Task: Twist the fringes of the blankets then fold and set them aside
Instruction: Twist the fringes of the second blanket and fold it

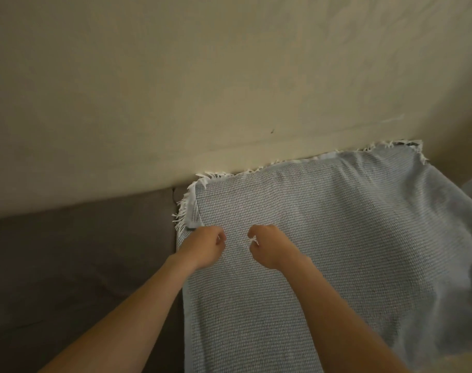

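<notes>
The light blue woven blanket [337,238] lies flat under both grips, its white fringe [185,208] just beyond the curled left grip [202,244], whose hold I cannot tell, while the right grip [265,244] seems to pinch a small white thread [253,239], so I judge the twisting hardly begun and the folding still left.

Pale blue-grey blanket [337,238] here, with a fine woven grid of tiny lighter and darker checks right across it. White fringe [185,208] runs along its border, up at the sofa's back edge. The sofa [68,265] itself is plain dark grey-brown. Wall [202,76] behind, flat yellowish cream, one small dark speck [272,131] on it.
</notes>
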`<state>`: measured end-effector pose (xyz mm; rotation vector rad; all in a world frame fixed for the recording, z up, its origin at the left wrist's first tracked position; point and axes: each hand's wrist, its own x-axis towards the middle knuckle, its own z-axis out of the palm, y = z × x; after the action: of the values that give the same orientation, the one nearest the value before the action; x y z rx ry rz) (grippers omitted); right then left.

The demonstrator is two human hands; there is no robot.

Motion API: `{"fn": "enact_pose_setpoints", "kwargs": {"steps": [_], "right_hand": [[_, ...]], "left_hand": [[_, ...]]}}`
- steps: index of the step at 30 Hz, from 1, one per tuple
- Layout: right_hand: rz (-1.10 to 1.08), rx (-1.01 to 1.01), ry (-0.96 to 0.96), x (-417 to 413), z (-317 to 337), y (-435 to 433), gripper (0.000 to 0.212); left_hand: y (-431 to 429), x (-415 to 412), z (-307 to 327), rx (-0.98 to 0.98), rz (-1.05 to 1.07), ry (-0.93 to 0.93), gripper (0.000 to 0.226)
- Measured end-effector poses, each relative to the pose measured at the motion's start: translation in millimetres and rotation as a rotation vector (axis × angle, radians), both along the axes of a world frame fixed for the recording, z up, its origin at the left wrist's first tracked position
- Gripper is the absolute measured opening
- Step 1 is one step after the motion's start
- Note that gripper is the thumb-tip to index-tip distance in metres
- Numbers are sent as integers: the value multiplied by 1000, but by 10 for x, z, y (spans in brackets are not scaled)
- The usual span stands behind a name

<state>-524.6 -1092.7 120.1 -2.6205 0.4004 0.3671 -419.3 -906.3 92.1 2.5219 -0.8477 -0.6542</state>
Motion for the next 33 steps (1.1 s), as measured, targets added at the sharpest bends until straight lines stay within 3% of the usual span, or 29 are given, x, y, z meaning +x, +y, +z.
{"fn": "enact_pose_setpoints", "kwargs": {"steps": [8,16,19,24,27,29,31,33], "right_hand": [[69,-175,7,692,15,-203,33],[35,-132,42,1556,-668,-530,30],[39,-82,122,1971,-1138,-713,45],[67,-14,180,2657,-1574,-841,76],[86,10,149,2999,-1943,-807,82],[99,22,154,3075,-2193,-776,88],[138,-2,186,3071,-2439,-770,98],[171,-36,176,3032,-2593,-806,105]], "left_hand": [[-269,594,-377,-11,113,9,42],[-603,1215,-991,58,236,51,41],[-746,1541,-1428,113,306,24,43],[-820,1970,-1845,200,413,53,81],[-762,2233,-2144,173,529,65,91],[-726,2354,-2307,57,586,51,97],[-737,2443,-2385,-75,624,-4,97],[-779,2481,-2414,-63,676,-133,80]]}}
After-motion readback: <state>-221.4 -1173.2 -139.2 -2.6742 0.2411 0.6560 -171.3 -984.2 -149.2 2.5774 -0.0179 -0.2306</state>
